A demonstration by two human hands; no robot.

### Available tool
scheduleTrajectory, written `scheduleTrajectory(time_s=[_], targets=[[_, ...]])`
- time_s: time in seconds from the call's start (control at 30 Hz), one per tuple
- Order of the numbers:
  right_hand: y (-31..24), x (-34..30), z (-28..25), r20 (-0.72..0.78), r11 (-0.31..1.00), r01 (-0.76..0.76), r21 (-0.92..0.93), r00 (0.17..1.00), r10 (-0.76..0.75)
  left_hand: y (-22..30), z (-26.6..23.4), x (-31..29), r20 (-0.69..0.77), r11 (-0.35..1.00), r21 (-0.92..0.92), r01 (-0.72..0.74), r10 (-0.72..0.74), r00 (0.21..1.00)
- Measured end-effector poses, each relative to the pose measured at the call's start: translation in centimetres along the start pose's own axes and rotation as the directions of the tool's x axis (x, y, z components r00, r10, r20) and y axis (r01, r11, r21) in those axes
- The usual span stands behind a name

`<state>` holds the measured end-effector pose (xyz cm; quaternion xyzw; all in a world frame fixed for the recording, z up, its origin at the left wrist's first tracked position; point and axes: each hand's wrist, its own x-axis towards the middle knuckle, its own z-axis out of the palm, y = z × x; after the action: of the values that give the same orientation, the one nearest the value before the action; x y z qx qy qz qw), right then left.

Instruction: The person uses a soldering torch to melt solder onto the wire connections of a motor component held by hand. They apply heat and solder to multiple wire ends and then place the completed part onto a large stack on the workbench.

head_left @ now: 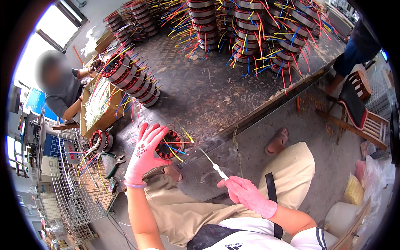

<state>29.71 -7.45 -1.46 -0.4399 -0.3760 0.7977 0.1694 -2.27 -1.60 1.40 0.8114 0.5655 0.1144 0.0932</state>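
Note:
My left hand (146, 154), in a pink glove, curves around the near side of a motor stator (170, 145) at the table's front edge, thumb and fingers on its rim. The stator has red windings, with yellow, blue and red wires coming out toward the right. Gripped in my pink-gloved right hand (246, 193) is a slim soldering iron (219, 171) with a white handle. Its thin metal tip points up and left toward the wire ends, apart from them. Faint smoke hangs near the tip.
Stator stacks (246, 33) crowd the table's far side; a leaning stack (131, 79) stands left, near a carton of pale strips (100, 104). Green-handled pliers (114, 164) and another stator (101, 141) lie left. A co-worker (62, 91) sits far left. A wooden chair (356, 108) stands right.

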Motion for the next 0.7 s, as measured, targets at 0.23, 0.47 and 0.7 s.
scheduleTrajectory(time_s=[0.23,0.47,0.7], targets=[[0.5,0.4,0.2,0.019,0.998,0.022,0.057,1.0,-0.023,0.0,0.0,0.0,-0.014,1.0,-0.011,-0.017,0.017,1.0],[0.4,0.2,0.0,0.005,1.0,-0.013,0.018,1.0,0.013,0.2,-0.2,0.1,-0.009,1.0,-0.011,-0.016,0.016,1.0],[0.8,0.7,0.0,0.017,0.999,0.016,0.028,1.0,-0.016,-0.3,0.0,0.0,-0.006,1.0,0.0,-0.027,0.027,1.0]])
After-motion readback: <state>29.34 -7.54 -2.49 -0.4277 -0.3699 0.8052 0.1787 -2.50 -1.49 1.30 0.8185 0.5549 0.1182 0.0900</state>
